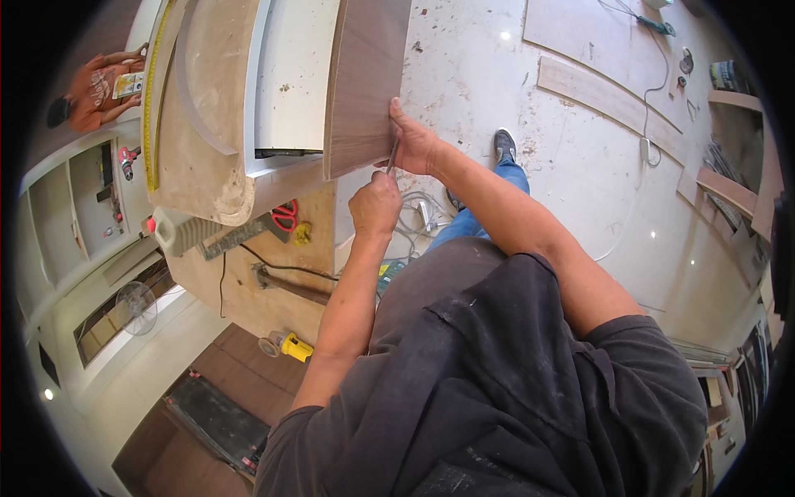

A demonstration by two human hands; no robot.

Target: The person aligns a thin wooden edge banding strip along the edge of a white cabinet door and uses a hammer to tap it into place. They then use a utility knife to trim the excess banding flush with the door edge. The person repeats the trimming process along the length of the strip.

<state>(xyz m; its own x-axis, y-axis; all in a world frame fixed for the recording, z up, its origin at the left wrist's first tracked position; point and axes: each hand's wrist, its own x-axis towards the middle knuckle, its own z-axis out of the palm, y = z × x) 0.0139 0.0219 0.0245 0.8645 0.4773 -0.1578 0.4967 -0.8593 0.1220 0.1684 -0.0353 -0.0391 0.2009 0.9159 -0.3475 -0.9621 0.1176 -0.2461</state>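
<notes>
A brown wood-grain panel (364,74) stands along the side of a white-lined board piece (298,83) on the bench. My right hand (416,149) is at the panel's right edge near its close corner, thumb stretched along it and the other fingers partly hidden, curled about the edge. Just below, my left hand (375,203) is closed in a fist round a slim metal tool (392,157). The tool's grey shaft points up beside the panel edge, next to my right fingers; its handle is hidden, so its exact kind does not show.
On the bench lie a yellow tape measure (151,108) and a curved strip (195,91). Below are a plastic jug (174,232), red-handled scissors (285,215) and a yellow angle grinder (294,346). Cables (418,215) coil near my feet. Boards (604,95) lie on the floor; another person (99,91) is far left.
</notes>
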